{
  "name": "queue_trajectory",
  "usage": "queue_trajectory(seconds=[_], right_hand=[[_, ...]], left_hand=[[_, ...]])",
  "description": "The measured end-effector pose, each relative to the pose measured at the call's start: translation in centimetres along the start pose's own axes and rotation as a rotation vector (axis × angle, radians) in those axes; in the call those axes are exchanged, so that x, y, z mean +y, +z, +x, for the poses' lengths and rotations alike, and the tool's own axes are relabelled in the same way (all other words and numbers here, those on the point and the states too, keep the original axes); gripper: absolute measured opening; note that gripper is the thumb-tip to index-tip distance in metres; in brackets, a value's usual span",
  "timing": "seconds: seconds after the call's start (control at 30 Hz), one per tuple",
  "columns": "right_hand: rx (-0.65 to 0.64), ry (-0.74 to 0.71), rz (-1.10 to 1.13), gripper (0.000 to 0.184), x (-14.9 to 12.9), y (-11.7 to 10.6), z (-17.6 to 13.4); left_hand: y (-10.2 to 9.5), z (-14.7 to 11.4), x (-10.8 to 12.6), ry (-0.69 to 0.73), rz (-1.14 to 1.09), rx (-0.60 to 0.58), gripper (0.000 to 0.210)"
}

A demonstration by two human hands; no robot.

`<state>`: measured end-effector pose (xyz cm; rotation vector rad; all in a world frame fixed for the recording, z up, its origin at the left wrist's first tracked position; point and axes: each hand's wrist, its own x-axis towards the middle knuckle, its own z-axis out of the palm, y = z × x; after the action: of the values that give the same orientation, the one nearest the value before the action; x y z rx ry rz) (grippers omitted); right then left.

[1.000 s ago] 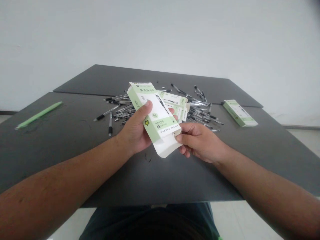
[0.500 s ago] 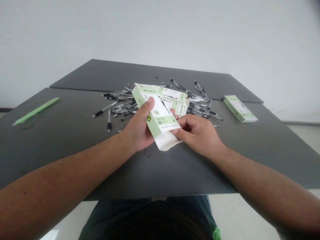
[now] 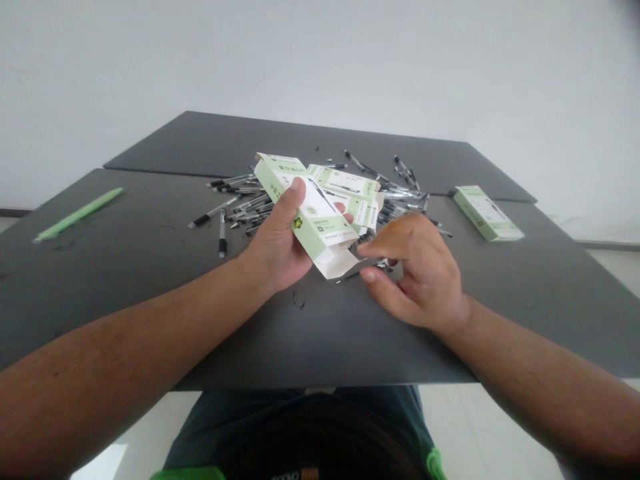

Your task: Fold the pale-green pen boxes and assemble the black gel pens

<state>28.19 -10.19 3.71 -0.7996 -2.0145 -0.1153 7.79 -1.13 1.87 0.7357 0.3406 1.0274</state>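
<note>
My left hand [image 3: 280,250] is closed around a green and white pen box [image 3: 320,210], thumb on its printed front. The box is tilted, and its near end is open with a white flap [image 3: 337,263] sticking out toward me. To the right of that flap is my right hand [image 3: 417,273], thumb and forefinger apart, nothing plainly held between them. Its other fingers curl inward and are partly hidden. Behind the held box, more green and white boxes [image 3: 350,183] rest on a heap of clear pens with black grips [image 3: 255,207].
A similar box [image 3: 487,213] lies at the right of the dark grey table [image 3: 330,347]. At the left is a long light-green stick-like object [image 3: 80,213]. Loose pens [image 3: 223,233] spread around the heap. A seam crosses the table toward the back, before a white wall.
My right hand has come off the box's open end, its thumb and forefinger spreading apart. The box in my left hand has shifted slightly up and left in view.
</note>
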Motion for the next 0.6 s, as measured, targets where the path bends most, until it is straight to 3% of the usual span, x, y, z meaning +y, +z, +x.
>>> queue_trajectory(seconds=[0.07,0.2,0.37,0.47,0.6], right_hand=[[-0.078,-0.103,0.011,0.034,-0.35,0.08,0.08],[-0.141,-0.123,-0.006,0.047,-0.5,0.7,-0.06],[-0.16,-0.104,-0.046,0.045,-0.33,0.9,-0.3],[-0.136,-0.083,-0.049,0.04,-0.28,0.83,-0.39],[0.0,-0.033,-0.136,0.036,-0.02,0.86,-0.57]], left_hand=[[0.34,-0.08,-0.03,0.012,0.016,0.019,0.063],[0.54,-0.2,-0.05,0.006,0.041,0.009,0.064],[0.43,-0.16,0.02,0.001,0.036,0.002,0.063],[0.4,-0.13,0.04,-0.018,0.029,-0.012,0.063],[0.4,-0.03,-0.07,0.006,-0.001,0.007,0.07]])
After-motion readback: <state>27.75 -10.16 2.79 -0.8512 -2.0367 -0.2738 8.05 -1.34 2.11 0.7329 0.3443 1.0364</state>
